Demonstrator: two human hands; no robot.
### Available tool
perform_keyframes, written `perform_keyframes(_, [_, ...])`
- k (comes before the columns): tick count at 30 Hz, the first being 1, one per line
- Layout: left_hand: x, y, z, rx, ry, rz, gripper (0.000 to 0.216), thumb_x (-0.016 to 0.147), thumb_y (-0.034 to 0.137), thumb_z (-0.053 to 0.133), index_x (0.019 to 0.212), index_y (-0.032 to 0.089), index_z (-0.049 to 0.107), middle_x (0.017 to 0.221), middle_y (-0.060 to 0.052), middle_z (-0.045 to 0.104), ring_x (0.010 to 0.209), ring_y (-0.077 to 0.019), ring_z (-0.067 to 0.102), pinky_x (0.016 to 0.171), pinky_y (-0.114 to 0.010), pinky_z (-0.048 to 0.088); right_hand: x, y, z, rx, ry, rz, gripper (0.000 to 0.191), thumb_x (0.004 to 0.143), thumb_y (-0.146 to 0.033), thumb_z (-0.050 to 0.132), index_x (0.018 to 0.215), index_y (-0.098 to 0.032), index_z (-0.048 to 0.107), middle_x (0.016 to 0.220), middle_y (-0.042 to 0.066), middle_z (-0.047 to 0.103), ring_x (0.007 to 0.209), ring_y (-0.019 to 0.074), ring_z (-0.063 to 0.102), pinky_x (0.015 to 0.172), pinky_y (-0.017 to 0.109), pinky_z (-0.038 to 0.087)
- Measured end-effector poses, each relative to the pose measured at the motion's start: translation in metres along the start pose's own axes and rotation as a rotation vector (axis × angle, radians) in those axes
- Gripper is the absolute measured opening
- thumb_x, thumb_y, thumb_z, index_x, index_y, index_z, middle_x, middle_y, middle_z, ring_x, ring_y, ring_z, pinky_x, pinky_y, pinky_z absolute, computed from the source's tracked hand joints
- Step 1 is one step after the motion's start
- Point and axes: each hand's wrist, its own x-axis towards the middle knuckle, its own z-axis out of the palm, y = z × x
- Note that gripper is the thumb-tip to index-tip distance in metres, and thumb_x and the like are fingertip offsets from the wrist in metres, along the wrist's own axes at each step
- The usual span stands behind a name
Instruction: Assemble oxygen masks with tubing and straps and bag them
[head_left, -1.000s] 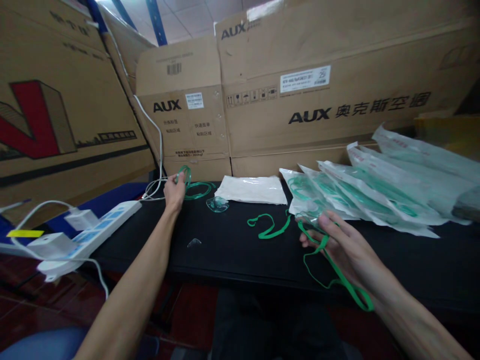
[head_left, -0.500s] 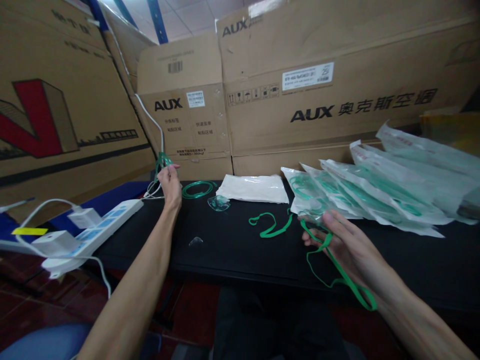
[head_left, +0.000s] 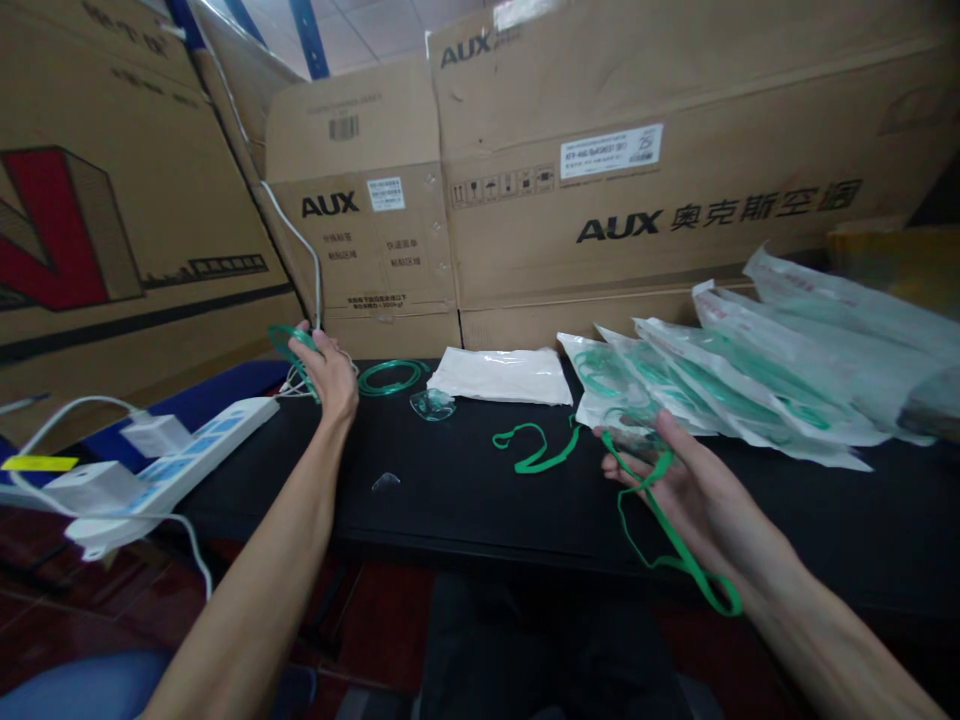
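At the left, my left hand [head_left: 330,375] is raised above the back of the table, its fingers bent round a loop of clear green tubing [head_left: 285,338]. My right hand [head_left: 701,495] holds a clear oxygen mask [head_left: 634,440], partly hidden by the thumb and fingers. From that mask a green elastic strap [head_left: 686,550] hangs over the palm and below the wrist. Between my hands lie a coil of green tubing [head_left: 390,378], a small clear plastic piece [head_left: 433,404] and a loose green strap [head_left: 540,463].
Behind the tubing lies a white packet [head_left: 502,376]. Several clear-and-white pouches [head_left: 720,385] with green contents overlap at the right. A white power strip [head_left: 176,470] with plugs and cords is at the left. Cardboard boxes [head_left: 517,240] wall off the back of the black table [head_left: 465,500].
My left hand has turned and its fingers have loosened, with the tubing loop now spread further left. My right hand still holds the mask, almost unmoved. The view has shifted slightly.
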Motion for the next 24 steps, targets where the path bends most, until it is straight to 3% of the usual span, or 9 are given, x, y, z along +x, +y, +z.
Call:
perform_keyframes(4, [-0.007, 0.023, -0.002, -0.001, -0.047, 0.099, 0.053, 0.106, 0.049, 0.034, 0.148, 0.016, 0.041, 0.100, -0.009, 0.064, 0.088, -0.0195, 0.065, 0.085, -0.032, 0.052, 0.000, -0.006, -0.001, 0.050, 0.052, 0.029, 0.035, 0.079, -0.052, 0.079, 0.093, -0.020, 0.077, 0.093, 0.008, 0.080, 0.073, 0.0175, 0.073, 0.072, 0.024, 0.063])
perform_keyframes(9, [-0.034, 0.094, -0.005, 0.112, -0.298, 0.378, 0.060, 0.106, 0.052, 0.033, 0.155, 0.019, 0.038, 0.105, -0.011, 0.071, 0.093, -0.0252, 0.069, 0.092, -0.040, 0.053, -0.001, -0.011, 0.002, 0.117, 0.114, 0.019, 0.032, 0.078, -0.050, 0.081, 0.087, -0.020, 0.078, 0.091, 0.007, 0.080, 0.074, 0.0167, 0.073, 0.073, 0.023, 0.063])
perform_keyframes(11, [-0.052, 0.125, -0.009, 0.126, -0.406, 0.494, 0.058, 0.106, 0.047, 0.034, 0.157, 0.019, 0.036, 0.122, -0.014, 0.070, 0.106, -0.0284, 0.068, 0.098, -0.044, 0.051, -0.002, -0.010, 0.003, 0.110, 0.127, -0.008, 0.033, 0.072, -0.050, 0.085, 0.086, -0.021, 0.079, 0.091, 0.006, 0.080, 0.075, 0.0168, 0.072, 0.074, 0.023, 0.063])
perform_keyframes(14, [-0.084, 0.155, -0.019, 0.121, -0.528, 0.625, 0.055, 0.107, 0.039, 0.036, 0.158, 0.019, 0.035, 0.147, -0.015, 0.057, 0.126, -0.0297, 0.059, 0.106, -0.045, 0.046, -0.004, -0.009, 0.003, 0.048, 0.084, -0.015, 0.036, 0.065, -0.047, 0.091, 0.088, -0.021, 0.081, 0.092, 0.005, 0.080, 0.078, 0.0174, 0.071, 0.076, 0.024, 0.061])
perform_keyframes(19, [-0.138, 0.156, -0.048, 0.328, -0.718, 0.695, 0.052, 0.108, 0.026, 0.032, 0.159, 0.018, 0.031, 0.116, -0.014, 0.068, 0.102, -0.0260, 0.063, 0.095, -0.047, 0.051, -0.009, -0.006, 0.000, -0.007, -0.135, 0.022, 0.040, 0.073, -0.055, 0.085, 0.092, -0.019, 0.083, 0.096, 0.008, 0.079, 0.077, 0.0180, 0.069, 0.076, 0.028, 0.058])
perform_keyframes(22, [-0.170, 0.141, -0.067, 0.502, -0.865, 0.734, 0.051, 0.108, 0.023, 0.031, 0.159, 0.021, 0.032, 0.101, -0.009, 0.066, 0.091, -0.0247, 0.062, 0.087, -0.047, 0.052, -0.006, -0.003, -0.004, -0.014, -0.183, 0.006, 0.039, 0.080, -0.055, 0.079, 0.098, -0.020, 0.082, 0.101, 0.008, 0.079, 0.080, 0.0180, 0.069, 0.077, 0.029, 0.055])
perform_keyframes(24, [-0.186, 0.134, -0.076, 0.539, -0.989, 0.749, 0.049, 0.107, 0.024, 0.034, 0.156, 0.023, 0.037, 0.103, -0.009, 0.066, 0.093, -0.0250, 0.062, 0.086, -0.044, 0.052, -0.004, -0.002, -0.004, -0.009, -0.181, 0.006, 0.038, 0.080, -0.054, 0.079, 0.096, -0.020, 0.082, 0.100, 0.008, 0.078, 0.079, 0.0181, 0.068, 0.076, 0.030, 0.054])
